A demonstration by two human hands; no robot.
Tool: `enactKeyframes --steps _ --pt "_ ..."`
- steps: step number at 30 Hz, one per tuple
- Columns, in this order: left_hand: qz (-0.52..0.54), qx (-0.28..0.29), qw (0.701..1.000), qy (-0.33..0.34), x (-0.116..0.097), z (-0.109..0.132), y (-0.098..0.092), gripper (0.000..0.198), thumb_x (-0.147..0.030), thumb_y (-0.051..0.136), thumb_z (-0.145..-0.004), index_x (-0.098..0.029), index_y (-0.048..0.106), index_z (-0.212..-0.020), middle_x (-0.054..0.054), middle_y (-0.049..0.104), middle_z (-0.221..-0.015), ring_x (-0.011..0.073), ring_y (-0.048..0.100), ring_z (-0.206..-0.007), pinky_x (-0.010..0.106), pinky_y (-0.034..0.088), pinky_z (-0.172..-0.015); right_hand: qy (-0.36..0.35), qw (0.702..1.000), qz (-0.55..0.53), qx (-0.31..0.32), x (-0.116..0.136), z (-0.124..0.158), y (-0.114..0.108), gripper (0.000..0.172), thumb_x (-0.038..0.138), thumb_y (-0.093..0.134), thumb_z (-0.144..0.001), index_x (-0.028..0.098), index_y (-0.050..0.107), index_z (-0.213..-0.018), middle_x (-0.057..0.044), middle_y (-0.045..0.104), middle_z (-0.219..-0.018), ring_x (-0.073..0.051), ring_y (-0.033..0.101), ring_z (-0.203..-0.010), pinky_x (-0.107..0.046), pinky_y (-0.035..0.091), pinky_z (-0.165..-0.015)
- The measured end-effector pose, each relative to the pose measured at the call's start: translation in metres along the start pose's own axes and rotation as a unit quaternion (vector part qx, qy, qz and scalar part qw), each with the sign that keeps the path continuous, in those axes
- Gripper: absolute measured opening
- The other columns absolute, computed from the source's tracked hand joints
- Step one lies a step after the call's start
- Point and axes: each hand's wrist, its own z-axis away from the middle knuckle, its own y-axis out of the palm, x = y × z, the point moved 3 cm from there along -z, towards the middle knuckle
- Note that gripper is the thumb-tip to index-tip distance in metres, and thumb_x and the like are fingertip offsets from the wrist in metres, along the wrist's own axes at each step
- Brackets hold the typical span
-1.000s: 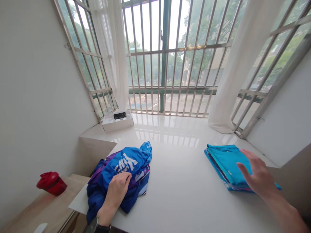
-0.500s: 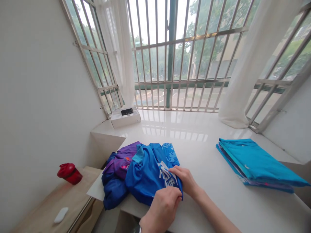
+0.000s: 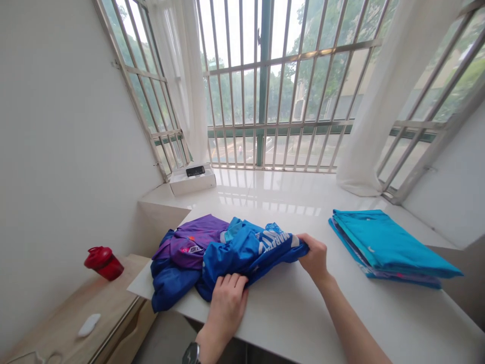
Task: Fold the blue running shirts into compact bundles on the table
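A blue sports shirt (image 3: 235, 255) with white lettering lies crumpled on the white surface. My right hand (image 3: 315, 258) pinches its right end and holds that end stretched out and slightly raised. Along the shirt's near edge, my left hand (image 3: 229, 302) has its fingers curled over the fabric, thumb hidden; a dark watch (image 3: 191, 353) is on that wrist. To the left, a purple shirt (image 3: 189, 240) with a small printed badge lies bunched against the blue one. Beneath the purple cloth is a dark blue garment (image 3: 172, 287).
Folded turquoise clothes (image 3: 394, 242) form a stack at the right. A white box (image 3: 193, 183) with a black device (image 3: 195, 171) stands by the barred window. On the lower wooden cabinet (image 3: 109, 298) are a red shaker cup (image 3: 104, 263) and a white oval object (image 3: 89, 325).
My right hand has moved right, pulling the blue shirt's end outward. My left hand has shifted left along the near edge. The lettering has folded and stretched to the right.
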Motion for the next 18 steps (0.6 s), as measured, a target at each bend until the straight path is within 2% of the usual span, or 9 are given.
enactKeyframes --steps 2,5,7,9,12,14,16,18 --pt "-0.020 -0.007 1.000 -0.016 0.000 -0.003 0.001 0.020 -0.012 0.048 -0.094 -0.022 0.065 -0.098 0.006 0.066 -0.092 0.0253 0.060 -0.086 0.039 0.043 -0.078 0.033 0.999 -0.002 -0.036 -0.001 -0.001 -0.006 0.021 0.032 0.055 -0.081 0.020 0.067 -0.069 0.001 0.061 -0.053 -0.015 0.055 -0.052 -0.026 0.042 -0.055" --pt "-0.026 -0.002 1.000 -0.005 -0.004 -0.006 0.006 0.014 -0.018 0.051 -0.095 -0.021 0.064 -0.091 0.006 0.065 -0.090 0.0257 0.059 -0.086 0.039 0.042 -0.077 0.074 0.995 -0.001 -0.059 -0.004 -0.003 -0.010 0.026 0.039 0.056 -0.082 0.020 0.065 -0.066 0.002 0.057 -0.050 -0.015 0.052 -0.052 -0.026 0.041 -0.055" --pt "-0.023 -0.007 1.000 0.003 -0.004 -0.010 0.007 0.014 -0.019 0.051 -0.096 -0.020 0.062 -0.088 0.006 0.065 -0.090 0.0260 0.059 -0.086 0.039 0.043 -0.077 0.095 0.993 0.008 -0.076 -0.007 -0.006 -0.013 0.027 0.042 0.057 -0.082 0.019 0.067 -0.071 0.000 0.061 -0.056 -0.017 0.055 -0.056 -0.027 0.043 -0.059" --pt "0.005 -0.037 0.999 0.015 0.000 -0.016 0.001 0.018 -0.018 0.044 -0.098 -0.019 0.060 -0.089 0.007 0.066 -0.095 0.0251 0.061 -0.091 0.039 0.045 -0.080 0.110 0.989 0.017 -0.099 -0.014 -0.009 -0.017 0.027 0.041 0.055 -0.082 0.018 0.069 -0.080 -0.004 0.068 -0.067 -0.020 0.060 -0.064 -0.030 0.045 -0.064" --pt "0.062 -0.086 0.993 0.053 0.006 -0.028 -0.016 0.016 -0.018 0.043 -0.099 -0.019 0.058 -0.092 0.009 0.065 -0.111 0.0242 0.059 -0.109 0.041 0.044 -0.094 0.134 0.984 0.021 -0.119 -0.026 -0.012 -0.023 0.031 0.040 0.051 -0.082 0.017 0.069 -0.091 -0.008 0.073 -0.081 -0.025 0.064 -0.076 -0.033 0.047 -0.070" --pt "0.068 -0.061 0.993 0.075 0.004 -0.035 -0.023 0.006 -0.024 0.054 -0.096 -0.020 0.058 -0.095 0.008 0.065 -0.113 0.0248 0.058 -0.112 0.042 0.043 -0.098 0.144 0.983 0.018 -0.108 -0.031 -0.011 -0.023 0.033 0.042 0.048 -0.083 0.017 0.069 -0.090 -0.009 0.074 -0.080 -0.026 0.064 -0.076 -0.033 0.047 -0.069" --pt "0.046 0.005 0.994 0.096 -0.006 -0.038 -0.018 0.020 -0.034 0.066 -0.089 -0.020 0.060 -0.101 0.008 0.066 -0.108 0.0264 0.061 -0.106 0.043 0.043 -0.097 0.147 0.986 0.010 -0.078 -0.031 -0.009 -0.019 0.033 0.042 0.047 -0.083 0.018 0.070 -0.081 -0.007 0.073 -0.073 -0.025 0.063 -0.072 -0.032 0.046 -0.067" --pt "0.002 0.051 0.993 0.110 -0.019 -0.038 -0.006 0.037 -0.046 0.070 -0.083 -0.018 0.061 -0.106 0.011 0.066 -0.107 0.0298 0.061 -0.103 0.046 0.044 -0.096 0.144 0.989 0.002 -0.043 -0.030 -0.006 -0.013 0.032 0.043 0.049 -0.082 0.020 0.069 -0.073 -0.006 0.072 -0.068 -0.024 0.063 -0.068 -0.030 0.045 -0.064"
